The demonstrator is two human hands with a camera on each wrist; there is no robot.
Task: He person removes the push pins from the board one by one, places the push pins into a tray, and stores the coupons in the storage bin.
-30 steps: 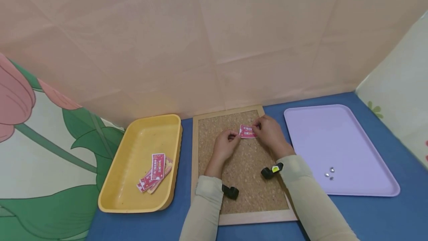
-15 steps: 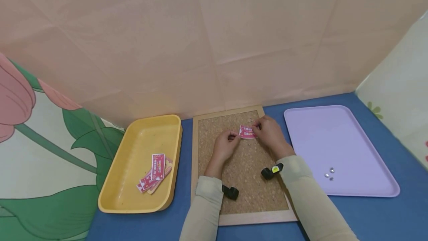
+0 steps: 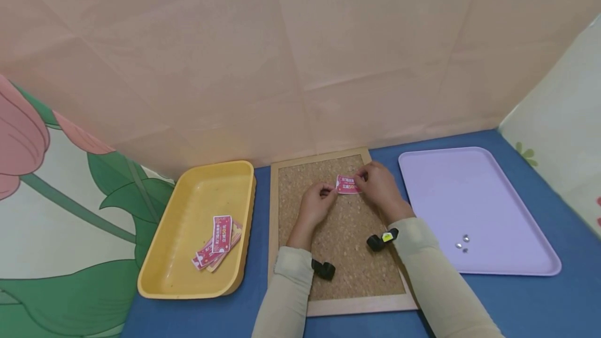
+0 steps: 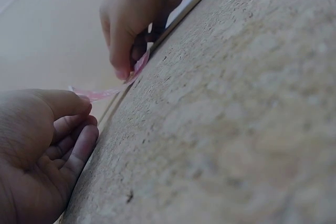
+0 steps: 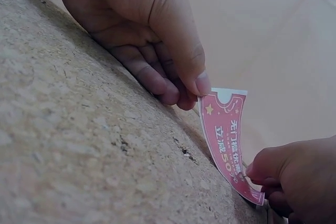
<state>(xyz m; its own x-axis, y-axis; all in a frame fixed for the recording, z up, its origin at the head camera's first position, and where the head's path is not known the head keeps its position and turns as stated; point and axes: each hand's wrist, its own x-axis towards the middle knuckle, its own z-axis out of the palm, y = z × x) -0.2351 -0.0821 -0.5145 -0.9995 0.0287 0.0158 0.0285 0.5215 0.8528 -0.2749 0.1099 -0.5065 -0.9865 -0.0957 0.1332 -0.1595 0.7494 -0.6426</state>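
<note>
A pink coupon [image 3: 346, 184] with white and yellow print is stretched between both hands over the upper part of a wood-framed cork board [image 3: 340, 254]. My left hand [image 3: 315, 205] pinches its left end between thumb and fingers. At the opposite end, my right hand [image 3: 378, 185] grips the coupon with curled fingers. The right wrist view shows the coupon [image 5: 223, 140] bowed, its left end lifted off the cork and its right end low against the board. By the right thumb tip there is a tiny metallic glint, too small to identify.
Left of the board, a yellow tray [image 3: 183, 275] holds several more coupons [image 3: 223, 233] in a loose pile. A lilac tray [image 3: 469, 192] on the right carries three small silver pieces [image 3: 466, 238]. Blue cloth [image 3: 512, 301] covers the table, and a beige sheet [image 3: 300, 67] hangs behind.
</note>
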